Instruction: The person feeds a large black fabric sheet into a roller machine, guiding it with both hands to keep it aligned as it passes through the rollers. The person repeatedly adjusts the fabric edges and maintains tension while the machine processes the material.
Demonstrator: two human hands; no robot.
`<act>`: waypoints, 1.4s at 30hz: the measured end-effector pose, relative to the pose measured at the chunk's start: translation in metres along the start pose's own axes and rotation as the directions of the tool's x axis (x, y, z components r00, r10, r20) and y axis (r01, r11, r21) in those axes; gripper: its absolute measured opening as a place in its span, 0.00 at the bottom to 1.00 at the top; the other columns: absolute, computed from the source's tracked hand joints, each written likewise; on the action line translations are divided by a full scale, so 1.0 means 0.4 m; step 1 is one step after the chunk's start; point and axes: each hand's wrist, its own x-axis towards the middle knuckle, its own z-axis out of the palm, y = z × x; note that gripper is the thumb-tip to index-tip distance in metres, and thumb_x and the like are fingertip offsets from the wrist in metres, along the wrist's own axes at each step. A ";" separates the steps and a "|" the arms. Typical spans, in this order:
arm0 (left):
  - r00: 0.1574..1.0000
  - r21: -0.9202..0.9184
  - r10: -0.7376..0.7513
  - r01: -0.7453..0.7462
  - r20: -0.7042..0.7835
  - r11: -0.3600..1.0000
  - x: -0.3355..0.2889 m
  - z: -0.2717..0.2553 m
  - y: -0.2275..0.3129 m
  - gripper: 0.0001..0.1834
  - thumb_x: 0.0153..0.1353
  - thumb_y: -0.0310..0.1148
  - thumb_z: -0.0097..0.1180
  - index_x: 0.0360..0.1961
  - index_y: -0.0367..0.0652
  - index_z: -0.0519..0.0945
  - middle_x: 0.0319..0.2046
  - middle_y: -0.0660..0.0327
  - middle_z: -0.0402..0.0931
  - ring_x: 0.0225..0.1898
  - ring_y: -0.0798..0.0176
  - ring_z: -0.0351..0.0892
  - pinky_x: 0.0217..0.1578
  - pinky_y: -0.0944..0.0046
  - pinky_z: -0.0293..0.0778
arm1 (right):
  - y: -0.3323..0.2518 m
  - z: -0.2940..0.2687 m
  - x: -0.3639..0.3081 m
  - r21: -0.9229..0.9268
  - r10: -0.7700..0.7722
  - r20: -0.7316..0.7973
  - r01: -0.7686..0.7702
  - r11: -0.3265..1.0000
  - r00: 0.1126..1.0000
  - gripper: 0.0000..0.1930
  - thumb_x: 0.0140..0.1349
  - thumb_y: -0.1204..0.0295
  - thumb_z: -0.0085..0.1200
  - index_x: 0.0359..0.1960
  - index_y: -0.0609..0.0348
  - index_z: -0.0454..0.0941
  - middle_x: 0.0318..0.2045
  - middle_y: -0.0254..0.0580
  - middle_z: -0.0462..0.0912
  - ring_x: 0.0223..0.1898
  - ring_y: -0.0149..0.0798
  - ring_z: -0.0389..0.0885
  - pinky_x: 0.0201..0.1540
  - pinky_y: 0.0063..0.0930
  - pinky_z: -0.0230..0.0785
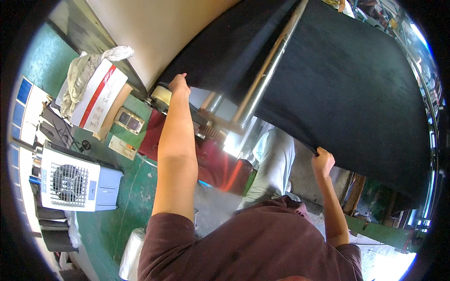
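Observation:
A wide black sheet [347, 93], fabric or rubber, I cannot tell which, spreads across the far side and hangs down toward me. My left hand [179, 83] is closed on its near left edge, arm stretched out. Farther right and nearer to me, my right hand [323, 162] grips the same edge in a fist. Between my hands a shiny metal roller [269, 70] runs away from me across the sheet. Its near end sits by a blurred bracket and a toothed gear [212, 133] on a red machine frame [218, 164].
Left of the machine, a white and red carton [101, 96] with a crumpled cloth [77, 77] rests on a green surface near a switch box [129, 121]. A white air cooler [68, 182] stands on the green floor. Part of another person [346, 7] shows at the far edge.

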 end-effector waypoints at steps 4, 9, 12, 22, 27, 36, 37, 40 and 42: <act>0.993 -0.143 0.104 -0.112 -0.057 0.983 0.082 -0.026 -0.008 0.13 0.46 0.22 0.50 0.36 0.36 0.75 0.43 0.52 0.72 0.41 0.53 0.71 0.40 0.50 0.68 | -0.072 0.008 0.024 0.003 -0.054 0.016 0.054 0.999 0.998 0.07 0.37 0.74 0.53 0.14 0.59 0.67 0.18 0.48 0.73 0.24 0.53 0.73 0.25 0.41 0.64; 0.986 -0.013 0.048 -0.047 0.159 0.999 -0.005 -0.001 -0.009 0.14 0.45 0.24 0.53 0.36 0.35 0.74 0.42 0.52 0.72 0.40 0.53 0.72 0.37 0.51 0.69 | -0.117 0.021 0.053 0.005 -0.124 0.038 0.123 0.992 0.992 0.03 0.39 0.74 0.48 0.14 0.57 0.67 0.17 0.46 0.74 0.22 0.51 0.74 0.23 0.41 0.64; 1.000 -0.137 0.012 -0.011 0.007 0.991 0.032 -0.023 0.001 0.16 0.43 0.26 0.58 0.36 0.35 0.74 0.42 0.53 0.71 0.40 0.55 0.71 0.36 0.52 0.69 | -0.169 0.026 0.069 0.012 -0.163 0.034 0.163 0.987 0.986 0.03 0.40 0.74 0.47 0.14 0.56 0.68 0.17 0.45 0.74 0.21 0.50 0.75 0.23 0.41 0.64; 0.995 -0.223 0.071 -0.053 0.075 0.973 0.056 -0.014 -0.024 0.21 0.43 0.23 0.52 0.41 0.26 0.68 0.46 0.50 0.69 0.47 0.53 0.69 0.46 0.52 0.66 | -0.306 0.056 0.111 0.101 -0.277 0.068 0.270 0.958 0.958 0.02 0.41 0.75 0.47 0.15 0.55 0.68 0.19 0.43 0.76 0.24 0.47 0.76 0.25 0.39 0.68; 0.936 -0.049 -0.006 0.025 0.353 0.999 0.037 -0.010 -0.017 0.13 0.47 0.20 0.43 0.35 0.34 0.76 0.44 0.53 0.70 0.42 0.52 0.70 0.43 0.51 0.66 | -0.367 0.097 0.137 0.154 -0.320 0.081 0.305 0.940 0.944 0.02 0.42 0.76 0.46 0.16 0.55 0.70 0.18 0.43 0.76 0.22 0.46 0.77 0.24 0.39 0.69; 0.903 -0.064 -0.033 0.067 0.429 0.996 -0.006 0.002 -0.012 0.14 0.44 0.19 0.43 0.33 0.38 0.76 0.35 0.56 0.72 0.37 0.56 0.73 0.36 0.58 0.74 | -0.404 0.138 0.225 0.165 -0.437 -0.049 0.439 0.883 0.898 0.03 0.42 0.78 0.47 0.19 0.55 0.68 0.18 0.42 0.74 0.20 0.45 0.77 0.21 0.37 0.70; 0.885 0.025 -0.072 0.068 0.460 0.997 -0.045 0.012 -0.007 0.15 0.42 0.18 0.43 0.33 0.39 0.76 0.35 0.56 0.72 0.37 0.56 0.72 0.36 0.57 0.74 | -0.381 0.126 0.239 0.129 -0.436 -0.063 0.440 0.889 0.898 0.03 0.42 0.78 0.47 0.19 0.55 0.68 0.19 0.42 0.73 0.21 0.45 0.77 0.22 0.37 0.70; 0.900 0.017 -0.067 0.066 0.430 0.998 -0.003 0.002 -0.003 0.17 0.39 0.18 0.41 0.32 0.40 0.76 0.35 0.57 0.71 0.36 0.55 0.73 0.35 0.57 0.75 | -0.246 0.119 0.267 0.011 -0.433 -0.119 0.437 0.899 0.893 0.03 0.41 0.78 0.48 0.20 0.55 0.69 0.21 0.42 0.73 0.24 0.45 0.76 0.26 0.35 0.70; 0.952 -0.123 -0.005 0.044 0.307 0.991 0.020 -0.016 -0.002 0.17 0.39 0.18 0.39 0.32 0.40 0.76 0.35 0.57 0.71 0.36 0.55 0.73 0.34 0.57 0.75 | -0.119 0.078 0.261 -0.131 -0.367 -0.069 0.356 0.925 0.928 0.04 0.41 0.78 0.48 0.22 0.56 0.70 0.23 0.43 0.73 0.28 0.45 0.76 0.29 0.36 0.70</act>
